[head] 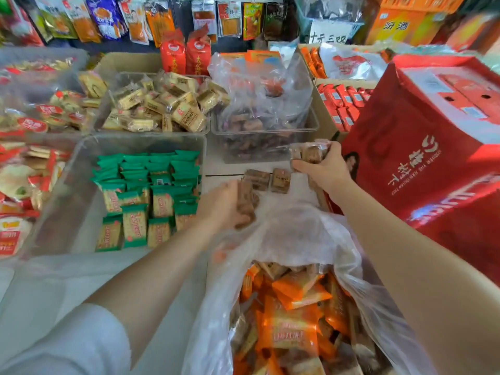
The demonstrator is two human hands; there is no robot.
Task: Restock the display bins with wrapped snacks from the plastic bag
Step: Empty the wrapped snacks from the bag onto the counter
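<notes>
The left hand (224,203) curls its fingers round a few brown wrapped snack bars (246,204), holding them just above the far rim of the large clear plastic bag (295,239). The right hand (326,169) grips a small bunch of brown clear-wrapped snacks (311,152), raised near the front wall of the far clear plastic bin (270,147), which holds dark brown wrapped pieces and a crumpled thin plastic bag (259,85). Two loose brown wrapped squares (267,180) lie on the white counter (227,166) between the two hands. The large bag stands open at the near edge of the counter, full of orange and brown wrapped snacks (295,315). To its left a clear bin of green-and-yellow wrapped biscuits (146,196) sits on the counter, and beyond that a clear bin of pale yellow wrapped crackers (162,104). At the right edge a big red cardboard gift box (422,147) stands just beside the right hand. Packets hang in a row (135,20) along the back.
</notes>
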